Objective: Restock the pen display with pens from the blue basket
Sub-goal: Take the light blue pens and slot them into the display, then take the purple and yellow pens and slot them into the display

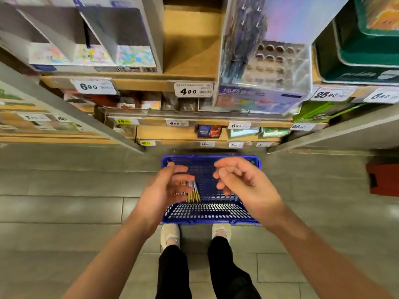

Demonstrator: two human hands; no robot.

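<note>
Shelf price tags [193, 90]: "690", "490" (others blurred)

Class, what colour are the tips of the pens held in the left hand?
Gold, best seen in the head view, on the pens gripped by the left hand.

A: Entry 1, blue basket [207, 212]?
B: Moulded plastic, perforated, slight sheen.
A: The pens [193, 192]?
B: Clear glossy barrels, gold metallic-looking tips.
A: Far right, pen display [274, 67]?
B: Transparent glossy plastic, iridescent printed card.
A: The shelf [190, 52] and floor [64, 203]?
B: Shelf wood-look, matt. Floor grey tile, smooth, dull sheen.
</note>
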